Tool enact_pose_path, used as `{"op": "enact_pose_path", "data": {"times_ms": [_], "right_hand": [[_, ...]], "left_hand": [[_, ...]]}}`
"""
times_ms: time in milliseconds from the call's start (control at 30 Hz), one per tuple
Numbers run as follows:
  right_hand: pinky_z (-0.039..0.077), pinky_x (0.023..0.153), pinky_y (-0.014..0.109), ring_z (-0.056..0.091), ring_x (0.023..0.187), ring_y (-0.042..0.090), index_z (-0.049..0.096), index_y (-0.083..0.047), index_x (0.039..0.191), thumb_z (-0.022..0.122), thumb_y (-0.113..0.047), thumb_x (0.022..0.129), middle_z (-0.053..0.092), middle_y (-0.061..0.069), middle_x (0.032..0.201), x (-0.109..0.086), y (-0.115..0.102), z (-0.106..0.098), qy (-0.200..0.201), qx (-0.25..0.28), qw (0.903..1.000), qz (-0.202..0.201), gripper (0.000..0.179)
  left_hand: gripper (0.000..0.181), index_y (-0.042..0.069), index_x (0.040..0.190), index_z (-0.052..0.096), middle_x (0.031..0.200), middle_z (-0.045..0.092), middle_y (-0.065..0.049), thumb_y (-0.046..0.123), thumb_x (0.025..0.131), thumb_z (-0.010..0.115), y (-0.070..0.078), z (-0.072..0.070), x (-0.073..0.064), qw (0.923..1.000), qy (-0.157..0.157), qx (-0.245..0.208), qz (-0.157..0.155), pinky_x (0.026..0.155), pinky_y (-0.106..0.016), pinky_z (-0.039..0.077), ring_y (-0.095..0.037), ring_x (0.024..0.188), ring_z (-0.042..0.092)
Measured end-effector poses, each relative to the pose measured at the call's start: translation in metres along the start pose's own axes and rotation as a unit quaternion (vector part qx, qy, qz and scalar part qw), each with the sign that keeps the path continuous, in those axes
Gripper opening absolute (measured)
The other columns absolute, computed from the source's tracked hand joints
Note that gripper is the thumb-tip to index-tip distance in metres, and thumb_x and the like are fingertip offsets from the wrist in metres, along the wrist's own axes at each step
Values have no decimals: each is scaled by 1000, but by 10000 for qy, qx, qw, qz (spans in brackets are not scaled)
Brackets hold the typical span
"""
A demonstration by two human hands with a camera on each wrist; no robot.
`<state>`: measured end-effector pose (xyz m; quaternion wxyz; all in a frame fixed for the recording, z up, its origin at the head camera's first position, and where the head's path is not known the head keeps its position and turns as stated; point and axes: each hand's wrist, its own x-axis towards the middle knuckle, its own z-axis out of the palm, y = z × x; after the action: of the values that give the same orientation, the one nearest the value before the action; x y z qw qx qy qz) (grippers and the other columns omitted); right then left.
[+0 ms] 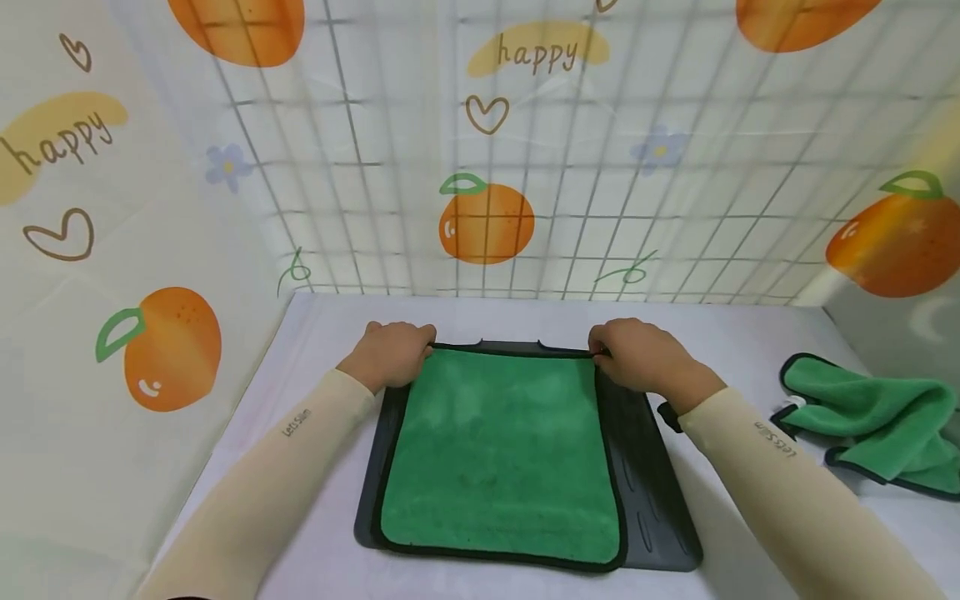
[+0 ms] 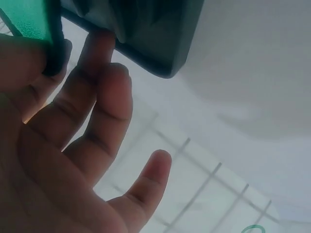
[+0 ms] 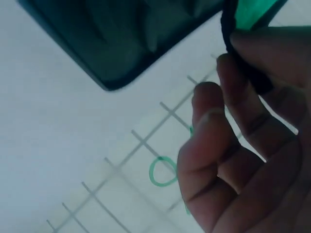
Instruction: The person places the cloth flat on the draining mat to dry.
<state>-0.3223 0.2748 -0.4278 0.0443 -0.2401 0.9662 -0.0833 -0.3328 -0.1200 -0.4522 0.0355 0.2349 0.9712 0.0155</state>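
A green towel (image 1: 498, 450) with black edging lies flat over a dark grey tray-like board (image 1: 656, 500), which shows along the right, left and far sides. At the towel's far left corner, my left hand (image 1: 397, 352) pinches the edging; the left wrist view shows thumb and finger on the towel's corner (image 2: 29, 22), other fingers close to or touching the board (image 2: 160, 43). My right hand (image 1: 637, 354) pinches the far right corner. In the right wrist view the towel's black edge (image 3: 233, 29) sits between thumb and forefinger, and the board's corner (image 3: 109, 82) appears beyond.
A second green towel (image 1: 892, 417) with black edging lies crumpled at the right of the white table (image 1: 322, 321). Behind the table hangs a white curtain (image 1: 405, 133) printed with oranges, over a wire grid. Another printed sheet (image 1: 67, 333) closes the left side.
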Motion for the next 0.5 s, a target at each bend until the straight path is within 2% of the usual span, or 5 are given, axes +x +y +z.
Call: {"op": "enact_pose_path", "data": {"times_ms": [67,167,267,367,500], "right_hand": [[53,66,41,61,76,15,73,-10,109,69,-11,101,69,1,98,4,2,-4,-2,-2,10000,63,9],[52,67,42,62,78,17,73,-10,108,69,-10,101,69,1,98,11,3,-8,-98,-3,9999,118,8],[52,66,41,61,78,18,72,-12,105,69,-12,101,68,1,96,19,4,-6,-316,-63,9992,253,6],[51,65,41,61,76,19,72,-13,103,69,-14,101,67,1,92,25,6,-2,-544,-54,9981,294,4],[52,65,42,61,75,19,73,-11,106,71,-16,100,68,1,92,27,9,1,-577,-122,9974,426,8]], "left_hand": [[17,17,115,62,84,64,1,28,113,49,-1,0,2,10000,-5,8,-58,79,-54,48,-23,83,66],[22,18,120,65,94,69,-1,30,113,49,-2,3,6,9998,-57,103,-173,84,-56,47,-25,91,68],[27,18,125,67,107,72,-3,34,112,50,-4,8,11,9990,-213,223,-338,91,-58,45,-27,101,69],[31,18,127,68,112,72,-4,38,111,52,-6,14,15,9973,-400,286,-537,97,-60,41,-28,104,69],[41,18,137,65,114,74,-6,45,108,57,-8,15,18,9963,-331,316,-724,100,-62,39,-30,103,70]]}}
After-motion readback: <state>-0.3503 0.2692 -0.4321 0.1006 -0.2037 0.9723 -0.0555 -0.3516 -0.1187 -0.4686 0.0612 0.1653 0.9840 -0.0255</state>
